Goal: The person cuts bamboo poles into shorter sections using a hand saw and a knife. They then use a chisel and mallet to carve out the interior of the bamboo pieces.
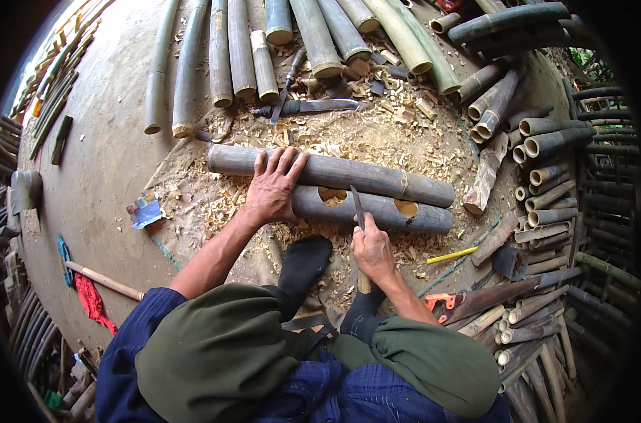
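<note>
Two dark grey bamboo tubes lie side by side on the ground in front of me. The near bamboo tube (370, 210) has two rounded openings cut in its upper side, pale at the edges. My left hand (274, 185) grips from above, its fingers bent over the far bamboo tube (334, 171) and its thumb side at the near tube's left end. In my right hand (374, 248), closed round the handle, is a knife (358, 206). Its narrow blade points away from me and crosses the near tube between the two openings.
Pale shavings (405, 151) cover the ground around the tubes. Beyond them lie a large knife (327, 105) and several bamboo poles (243, 56). A saw (496, 296) and stacked bamboo pieces (546, 204) are at right. A yellow strip (452, 255) lies nearby. My socked foot (306, 266) is close.
</note>
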### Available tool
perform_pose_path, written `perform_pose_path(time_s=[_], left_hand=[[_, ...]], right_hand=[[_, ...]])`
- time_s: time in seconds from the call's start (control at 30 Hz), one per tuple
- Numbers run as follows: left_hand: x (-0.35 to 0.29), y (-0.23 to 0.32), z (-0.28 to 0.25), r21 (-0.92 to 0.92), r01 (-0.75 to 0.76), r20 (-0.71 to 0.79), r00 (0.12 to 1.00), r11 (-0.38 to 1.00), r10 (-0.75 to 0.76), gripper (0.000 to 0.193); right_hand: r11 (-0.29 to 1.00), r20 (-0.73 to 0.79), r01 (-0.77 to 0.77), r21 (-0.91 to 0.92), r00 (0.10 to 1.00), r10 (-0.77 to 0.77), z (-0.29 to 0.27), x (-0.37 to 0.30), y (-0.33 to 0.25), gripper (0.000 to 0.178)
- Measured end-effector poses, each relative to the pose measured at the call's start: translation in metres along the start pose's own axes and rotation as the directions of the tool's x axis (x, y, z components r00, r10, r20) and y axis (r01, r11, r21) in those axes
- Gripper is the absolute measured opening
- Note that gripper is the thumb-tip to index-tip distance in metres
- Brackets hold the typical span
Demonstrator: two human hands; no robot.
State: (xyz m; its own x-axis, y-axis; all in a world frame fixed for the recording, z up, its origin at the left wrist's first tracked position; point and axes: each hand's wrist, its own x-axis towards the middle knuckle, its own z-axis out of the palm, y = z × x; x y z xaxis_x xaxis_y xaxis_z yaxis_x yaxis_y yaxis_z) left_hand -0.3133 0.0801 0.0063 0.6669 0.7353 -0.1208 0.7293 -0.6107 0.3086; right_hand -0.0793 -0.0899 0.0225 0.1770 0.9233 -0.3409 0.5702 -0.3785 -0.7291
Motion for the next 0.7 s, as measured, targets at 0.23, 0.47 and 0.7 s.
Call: perform_pose_path(time_s=[0.23,0.47,0.7], left_hand=[[0.0,-0.001,0.002,0.008,0.004,0.006,1.0,1.0,-0.004,0.151],[0.0,0.001,0.002,-0.011,-0.006,0.002,1.0,1.0,0.006,0.153],[-0.004,0.0,0.0,-0.009,0.023,0.023,0.999,1.0,-0.023,0.153]], right_hand=[[0.999,-0.024,0.035,-0.038,0.999,-0.035,0.008,0.001,0.002,0.023],[0.992,-0.068,-0.026,-0.12,0.998,0.018,0.009,0.007,-0.005,0.025],[0.999,0.028,-0.035,0.027,0.999,0.034,0.015,0.004,-0.008,0.024]])
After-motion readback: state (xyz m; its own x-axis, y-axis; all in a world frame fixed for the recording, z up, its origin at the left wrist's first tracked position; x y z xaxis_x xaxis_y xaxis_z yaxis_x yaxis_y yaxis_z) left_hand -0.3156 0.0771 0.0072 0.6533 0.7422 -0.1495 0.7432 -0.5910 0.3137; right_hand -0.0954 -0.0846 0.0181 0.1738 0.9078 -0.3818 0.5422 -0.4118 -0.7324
